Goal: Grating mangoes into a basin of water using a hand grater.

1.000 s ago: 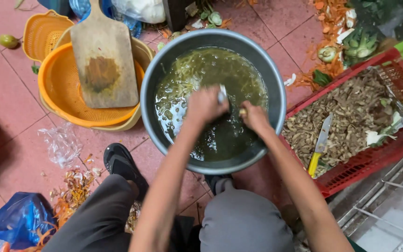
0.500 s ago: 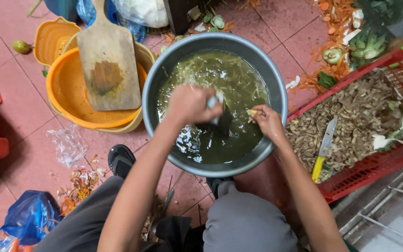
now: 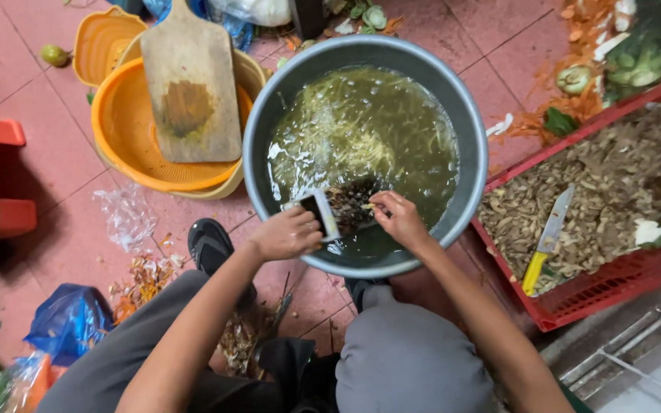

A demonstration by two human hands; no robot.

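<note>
Basin (image 3: 464,115): large grey metal tub, centre of scene, filled with murky green water and floating pale shreds.
Crate (image 3: 613,283): red, to the right, heaped with brown trimmings; yellow-handled knife (image 3: 546,241) lying on top.
Colander (image 3: 116,145): orange, to the left, wooden chopping board (image 3: 189,88) resting across it.
Left hand (image 3: 288,233): fingers curled shut around a small flat bladed tool (image 3: 320,213), at near rim of basin.
Right hand (image 3: 398,218): fingertips pinched on a small dark piece, just above the water beside the tool.
Doing it well: probably best kept low over the water, blade angled away from fingers, strokes short.
Hard to tell: exact kind of tool, identity of pinched piece.
</note>
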